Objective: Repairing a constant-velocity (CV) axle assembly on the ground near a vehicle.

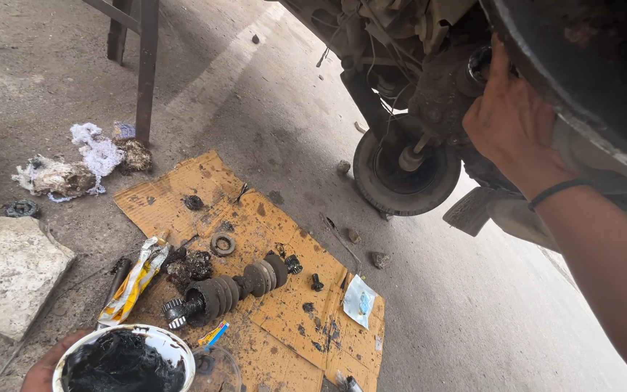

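An axle shaft (230,290) lies on cardboard (270,239), left of a wheel (400,174).

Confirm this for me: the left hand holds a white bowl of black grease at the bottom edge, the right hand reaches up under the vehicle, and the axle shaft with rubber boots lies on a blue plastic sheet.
Wrong in one respect. The head view shows the axle shaft lying on a stained sheet of brown cardboard, not blue plastic. The rest holds: the left hand holds the white bowl of black grease, and the right hand reaches up under the vehicle.

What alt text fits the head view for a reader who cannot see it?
The right hand reaches up into a raised vehicle's underside, while the left hand holds a bowl of black grease. On the cardboard below lies a greasy axle shaft.
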